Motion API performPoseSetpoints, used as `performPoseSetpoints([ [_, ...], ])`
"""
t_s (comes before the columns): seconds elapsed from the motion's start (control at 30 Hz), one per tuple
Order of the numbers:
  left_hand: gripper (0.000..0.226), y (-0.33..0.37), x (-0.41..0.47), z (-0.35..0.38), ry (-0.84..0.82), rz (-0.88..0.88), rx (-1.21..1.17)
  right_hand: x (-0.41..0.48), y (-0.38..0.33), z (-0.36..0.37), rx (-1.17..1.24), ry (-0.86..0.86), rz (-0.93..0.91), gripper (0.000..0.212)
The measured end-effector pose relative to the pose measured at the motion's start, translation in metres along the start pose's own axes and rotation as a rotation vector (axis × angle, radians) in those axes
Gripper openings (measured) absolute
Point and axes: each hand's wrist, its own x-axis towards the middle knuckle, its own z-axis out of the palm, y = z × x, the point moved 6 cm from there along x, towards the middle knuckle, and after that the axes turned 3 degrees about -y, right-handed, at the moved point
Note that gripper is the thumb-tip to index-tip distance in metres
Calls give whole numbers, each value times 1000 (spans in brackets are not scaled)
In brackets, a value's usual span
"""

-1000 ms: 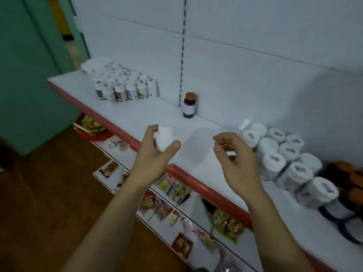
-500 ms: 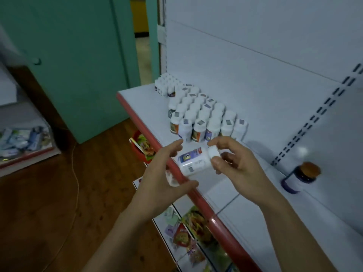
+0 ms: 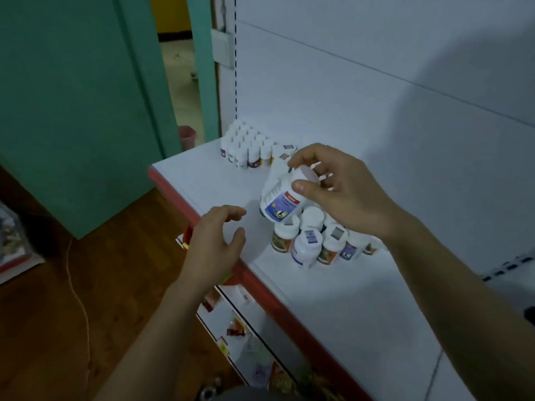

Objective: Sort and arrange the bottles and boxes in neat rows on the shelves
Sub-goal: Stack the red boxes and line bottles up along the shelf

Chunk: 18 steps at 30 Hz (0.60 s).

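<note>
My right hand grips a white bottle with a blue label, tilted, just above the near rows of white bottles on the white shelf. My left hand hovers over the shelf's red front edge, left of the held bottle, fingers loosely curled and holding nothing. A second block of white bottles stands at the shelf's far left end, against the back panel.
The shelf's red edge runs diagonally from upper left to lower right. Lower shelves with packets lie below. A green door and wooden floor are to the left. A white cord lies on the floor.
The bottle passed from both hands into my right hand alone, and my left hand let go and dropped toward the shelf edge. The view turned further left along the shelf.
</note>
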Motion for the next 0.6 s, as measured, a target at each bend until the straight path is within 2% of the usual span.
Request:
performPoseSetpoints([
  [0.23, 19, -41, 91, 6, -224, 204, 89, 48, 16, 53, -309, -91, 21, 30],
  [0.33, 13, -47, 111, 17, -351, 273, 91, 49, 28, 70, -463, -115, 117, 34],
  [0.47, 11, -53, 120, 32, -474, 321, 37, 45, 30, 86, -555, -72, 194, 39],
  [0.6, 23, -58, 113, 36, -529, 364, -45, 40, 31, 100, -752, -36, 128, 41],
])
